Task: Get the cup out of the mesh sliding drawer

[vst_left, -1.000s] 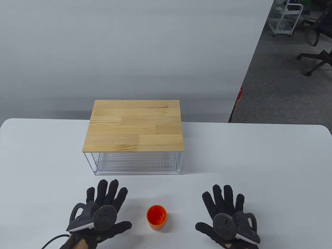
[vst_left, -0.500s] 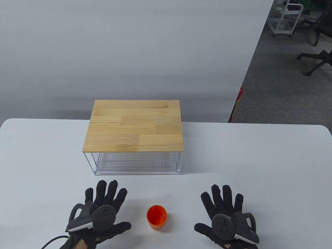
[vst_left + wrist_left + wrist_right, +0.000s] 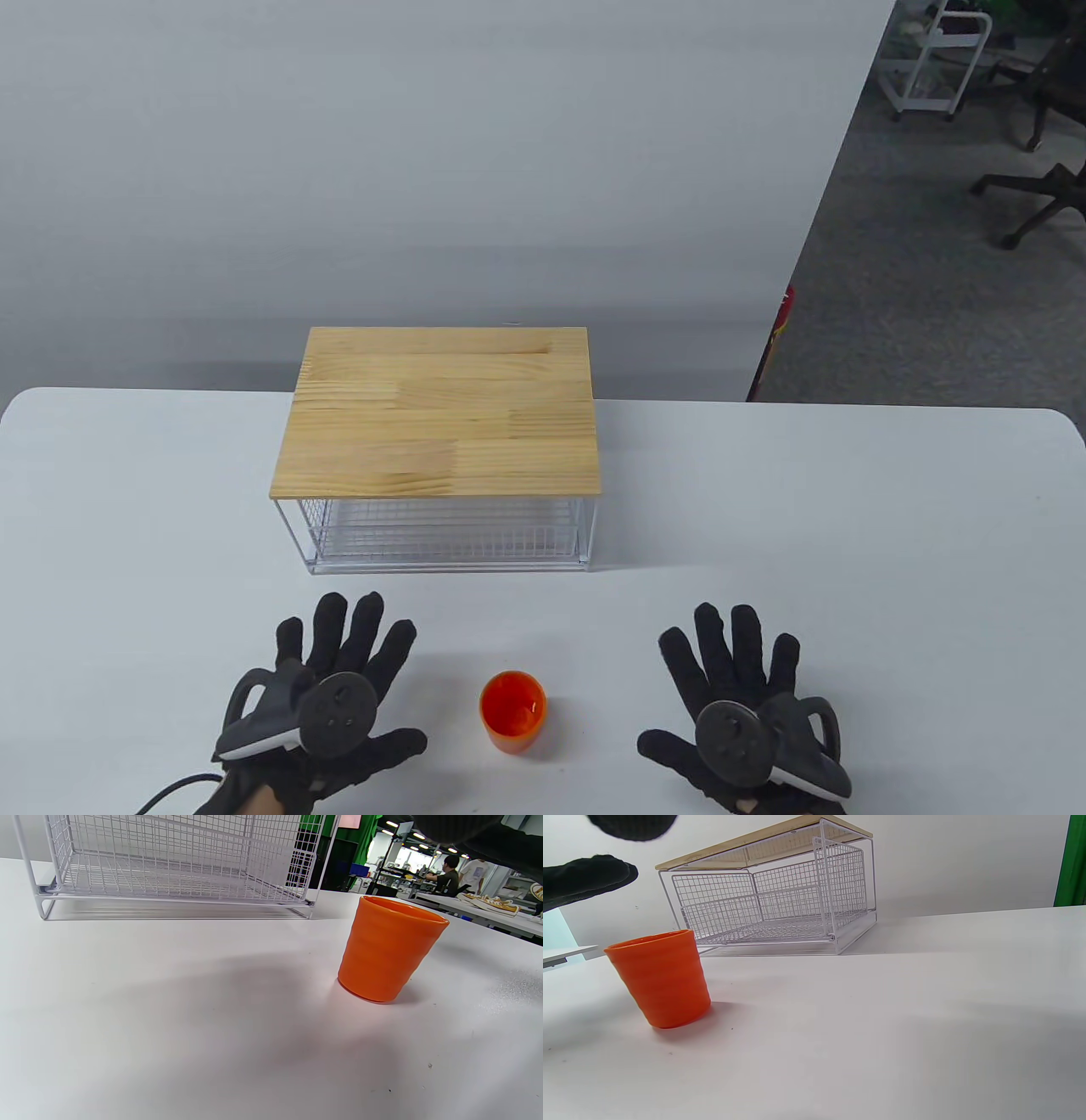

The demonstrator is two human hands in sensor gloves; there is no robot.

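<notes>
An orange cup (image 3: 512,711) stands upright on the white table near the front edge, between my two hands. It also shows in the left wrist view (image 3: 388,948) and in the right wrist view (image 3: 661,978). The white mesh drawer unit (image 3: 445,531) with a wooden top (image 3: 441,412) stands behind it; its drawer is pushed in and looks empty. My left hand (image 3: 339,679) lies flat, fingers spread, left of the cup. My right hand (image 3: 730,688) lies flat, fingers spread, right of the cup. Neither hand touches the cup.
The white table (image 3: 848,526) stretches to both sides of the drawer unit. A grey wall panel stands behind the table. Office chairs and a white cart (image 3: 933,59) stand on the floor at the far right.
</notes>
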